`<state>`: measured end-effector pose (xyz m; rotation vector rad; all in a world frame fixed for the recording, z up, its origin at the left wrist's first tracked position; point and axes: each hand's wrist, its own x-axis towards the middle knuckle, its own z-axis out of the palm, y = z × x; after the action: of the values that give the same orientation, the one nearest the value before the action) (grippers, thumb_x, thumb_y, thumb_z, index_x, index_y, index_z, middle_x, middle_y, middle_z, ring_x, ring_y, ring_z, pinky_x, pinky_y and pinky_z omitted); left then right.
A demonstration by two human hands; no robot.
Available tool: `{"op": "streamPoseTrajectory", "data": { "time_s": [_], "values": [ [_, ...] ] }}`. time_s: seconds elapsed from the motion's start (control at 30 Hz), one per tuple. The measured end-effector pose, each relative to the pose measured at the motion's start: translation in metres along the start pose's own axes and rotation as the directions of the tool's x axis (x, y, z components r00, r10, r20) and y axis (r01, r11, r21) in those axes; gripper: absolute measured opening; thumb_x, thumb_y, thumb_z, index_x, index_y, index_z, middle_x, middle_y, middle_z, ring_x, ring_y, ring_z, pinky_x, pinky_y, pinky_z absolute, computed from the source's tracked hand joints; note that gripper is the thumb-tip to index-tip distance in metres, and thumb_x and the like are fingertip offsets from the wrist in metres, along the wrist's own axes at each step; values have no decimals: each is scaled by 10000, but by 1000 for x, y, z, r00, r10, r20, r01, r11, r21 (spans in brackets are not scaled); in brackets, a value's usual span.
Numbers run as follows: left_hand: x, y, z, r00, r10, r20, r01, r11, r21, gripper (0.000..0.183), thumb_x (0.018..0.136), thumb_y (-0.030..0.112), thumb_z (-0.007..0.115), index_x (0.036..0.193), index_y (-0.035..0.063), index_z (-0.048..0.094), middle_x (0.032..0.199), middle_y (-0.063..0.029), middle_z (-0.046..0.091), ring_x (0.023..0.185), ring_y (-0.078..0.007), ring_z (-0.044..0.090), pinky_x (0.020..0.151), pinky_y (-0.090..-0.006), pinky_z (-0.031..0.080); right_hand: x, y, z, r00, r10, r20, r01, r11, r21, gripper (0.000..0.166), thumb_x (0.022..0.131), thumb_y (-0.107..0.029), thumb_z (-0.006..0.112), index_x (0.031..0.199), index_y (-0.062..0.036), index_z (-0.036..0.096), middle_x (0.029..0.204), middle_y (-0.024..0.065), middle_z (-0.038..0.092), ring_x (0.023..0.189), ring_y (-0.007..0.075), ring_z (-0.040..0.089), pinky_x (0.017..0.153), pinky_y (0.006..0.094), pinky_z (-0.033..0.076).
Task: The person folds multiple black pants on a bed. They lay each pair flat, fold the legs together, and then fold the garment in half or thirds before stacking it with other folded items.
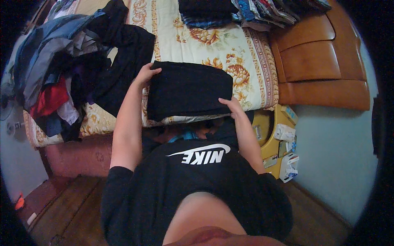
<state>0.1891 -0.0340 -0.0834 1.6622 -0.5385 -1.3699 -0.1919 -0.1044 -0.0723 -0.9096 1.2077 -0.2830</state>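
Note:
A folded black garment [189, 89] lies in front of me at the near edge of the bed, forming a rough rectangle. At its far left corner, my left hand [147, 73] pinches the fabric between thumb and fingers. My right hand [232, 106] grips the near right edge, thumb on top and the fingers hidden beneath. Under the garment is a cream bedspread [200, 52] with orange-brown flowers. Just left of my left hand, loose black clothing [135, 46] spreads out from a heap.
The heap of crumpled clothes [58, 70] covers the bed's left side. Folded dark clothes [209, 13] and a row of folded garments [261, 13] sit at the far side. A brown wooden headboard [320, 58] stands right, above a yellow bedside cabinet [271, 147] holding small packages.

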Motion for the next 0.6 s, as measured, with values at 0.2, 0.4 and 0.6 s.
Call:
{"op": "streamPoseTrajectory", "data": {
  "time_s": [0.2, 0.4, 0.6],
  "values": [
    [-64, -21, -16, 979, 200, -40, -203, 963, -178, 282, 806, 62, 587, 1066, -11, 507, 943, -64, 600, 850, -149, 562, 759, -279, 455, 41, -106, -8, 960, 12, 280, 132, 861, -491, 542, 663, -130, 702, 1153, -19, 500, 1051, 77, 588, 977, 194, 534, 871, 333, 408],
    [-113, -97, 32, 968, 47, -245, -111, 961, -255, 282, 829, 148, 584, 1058, 26, 474, 935, -63, 581, 773, -146, 557, 550, -278, 458, 146, -170, 6, 875, 409, 261, 4, 531, -847, 506, 682, -87, 685, 1158, -54, 515, 1015, 63, 609, 904, 197, 568, 797, 336, 441],
    [-132, -76, 70, 972, -174, -160, 57, 829, -557, 503, 831, 144, 585, 1246, 2, 340, 1166, -118, 488, 1062, -225, 478, 860, -301, 425, 157, -124, -9, 993, 70, 96, 70, 309, -949, 489, 701, -71, 663, 1166, -61, 511, 1025, 68, 608, 900, 218, 571, 797, 382, 440]
  ]
}}
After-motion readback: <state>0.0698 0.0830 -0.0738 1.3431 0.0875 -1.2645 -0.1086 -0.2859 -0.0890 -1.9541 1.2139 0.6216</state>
